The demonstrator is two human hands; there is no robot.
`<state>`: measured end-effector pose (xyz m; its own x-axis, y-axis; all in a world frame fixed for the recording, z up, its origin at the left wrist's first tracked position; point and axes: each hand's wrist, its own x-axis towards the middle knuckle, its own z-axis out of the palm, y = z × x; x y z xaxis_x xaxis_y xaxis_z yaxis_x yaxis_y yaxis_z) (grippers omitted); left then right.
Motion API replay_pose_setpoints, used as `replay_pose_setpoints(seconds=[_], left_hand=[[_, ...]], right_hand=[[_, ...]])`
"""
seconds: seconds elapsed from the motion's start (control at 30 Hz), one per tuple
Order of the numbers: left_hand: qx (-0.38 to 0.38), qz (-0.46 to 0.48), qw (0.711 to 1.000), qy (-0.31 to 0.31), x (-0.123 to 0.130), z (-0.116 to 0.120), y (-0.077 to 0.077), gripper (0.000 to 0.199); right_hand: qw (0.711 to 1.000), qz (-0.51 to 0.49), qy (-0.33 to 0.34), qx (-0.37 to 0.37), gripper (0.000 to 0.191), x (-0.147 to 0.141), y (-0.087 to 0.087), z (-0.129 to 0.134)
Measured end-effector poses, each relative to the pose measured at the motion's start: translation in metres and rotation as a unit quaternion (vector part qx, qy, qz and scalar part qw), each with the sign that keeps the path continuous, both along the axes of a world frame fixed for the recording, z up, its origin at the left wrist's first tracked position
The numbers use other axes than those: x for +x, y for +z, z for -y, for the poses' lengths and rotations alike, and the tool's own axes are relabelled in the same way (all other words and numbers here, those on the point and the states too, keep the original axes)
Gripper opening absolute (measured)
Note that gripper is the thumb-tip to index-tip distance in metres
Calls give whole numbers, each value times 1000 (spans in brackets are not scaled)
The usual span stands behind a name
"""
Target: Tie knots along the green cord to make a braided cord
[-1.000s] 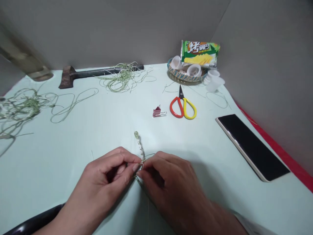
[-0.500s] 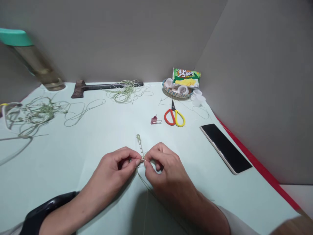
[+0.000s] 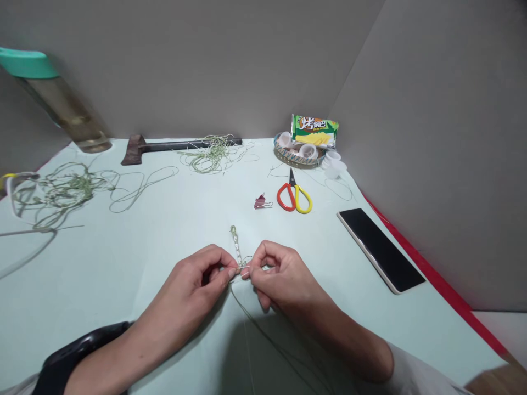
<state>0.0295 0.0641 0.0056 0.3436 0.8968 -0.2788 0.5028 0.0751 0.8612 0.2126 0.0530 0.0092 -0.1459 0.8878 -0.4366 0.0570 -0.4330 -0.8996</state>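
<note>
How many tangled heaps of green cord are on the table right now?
2. The left heap lies in front of the bottle; the far heap lies partly over the axe handle. Others may be out of sight.

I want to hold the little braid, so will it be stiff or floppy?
The braid might be slightly stiff, because it looks tightly knotted. Its loose strands are probably floppy, since they trail in slack curves. It should probably feel light, as it looks so thin.

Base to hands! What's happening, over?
Left hand pinches braid at near end. Right hand pinches thin strand. Braid stretches ahead of hands. Scissors, binder clip beyond, touching neither hand.
</note>
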Motion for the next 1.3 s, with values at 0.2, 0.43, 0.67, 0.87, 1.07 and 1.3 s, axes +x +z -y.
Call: replay_pose_setpoints(seconds=[0.2,0.43,0.67,0.87,1.07,1.3], left_hand=[[-49,10,999,-5,0,-4,-1,41],[-103,49,993,13,-2,-1,4,41],[-171,97,979,48,7,8,10,42],[-194,94,973,77,7,11,10,44],[-189,77,975,87,5,11,10,46],[-188,123,969,105,4,13,2,47]], right_hand=[[989,-137,-37,-39,32,-5,-6,-3],[958,-259,14,-118,16,12,15,12],[973,-162,67,-151,7,36,14,24],[972,-107,138,-160,6,34,26,20],[988,-16,153,19,9,15,27,12],[931,191,235,206,15,5,7,9]])
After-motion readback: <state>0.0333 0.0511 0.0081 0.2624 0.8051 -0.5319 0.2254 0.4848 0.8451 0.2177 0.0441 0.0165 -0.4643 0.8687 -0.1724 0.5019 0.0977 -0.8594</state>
